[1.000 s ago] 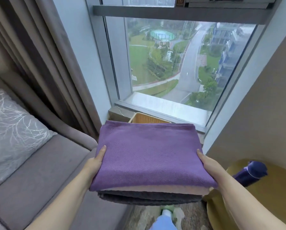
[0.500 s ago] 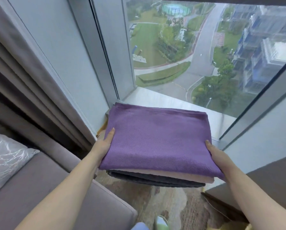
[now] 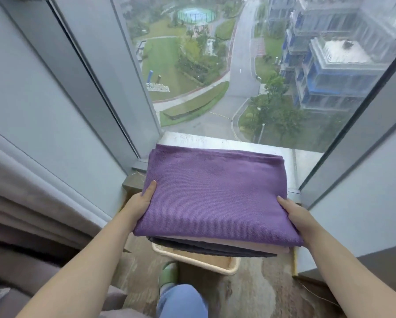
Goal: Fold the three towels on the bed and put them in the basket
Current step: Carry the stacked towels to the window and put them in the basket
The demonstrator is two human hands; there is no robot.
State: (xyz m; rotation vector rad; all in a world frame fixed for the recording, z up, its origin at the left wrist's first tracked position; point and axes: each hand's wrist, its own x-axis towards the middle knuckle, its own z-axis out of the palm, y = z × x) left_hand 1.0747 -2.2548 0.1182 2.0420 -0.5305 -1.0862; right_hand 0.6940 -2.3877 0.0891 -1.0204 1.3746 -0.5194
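While the left hand and right hand grip the towel stack, it hides most of the basket.

High-rise home: curtain, sofa, window overlooking streets.

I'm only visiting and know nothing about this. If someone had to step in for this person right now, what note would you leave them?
Left hand: holds the left edge of the towel stack, thumb on top; its fingers underneath are hidden.
Right hand: holds the right edge the same way.
Things: purple towel on top, pink towel under it, dark grey towel at the bottom, held above the basket on the floor by the window.
Done: all three are folded and stacked.
Left: lower the stack into the basket and let go.
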